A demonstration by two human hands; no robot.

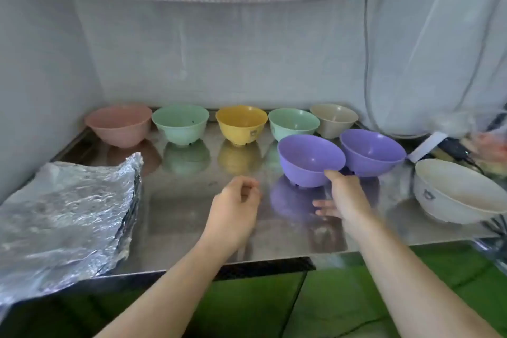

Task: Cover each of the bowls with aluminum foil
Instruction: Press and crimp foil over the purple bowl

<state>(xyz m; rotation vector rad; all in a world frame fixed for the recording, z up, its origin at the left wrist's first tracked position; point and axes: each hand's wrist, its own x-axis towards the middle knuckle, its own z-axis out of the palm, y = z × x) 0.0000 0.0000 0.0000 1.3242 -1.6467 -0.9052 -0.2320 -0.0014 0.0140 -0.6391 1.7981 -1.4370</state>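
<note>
Fetching 1st bowl: right hand [346,195] at near rim of tilted purple bowl [310,158], grip prob. pinching it, left hand [238,202] loosely curled, empty; next, foil [65,208] far left on desk [192,228].

Pink bowl [119,125], yellow bowl [241,123], two purple bowls [311,160], silver foil [65,208], green floor [343,296].

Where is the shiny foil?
In the head view the aluminum foil lies crumpled on the steel table's near left corner, in front of the pink bowl and left of both hands.
</note>
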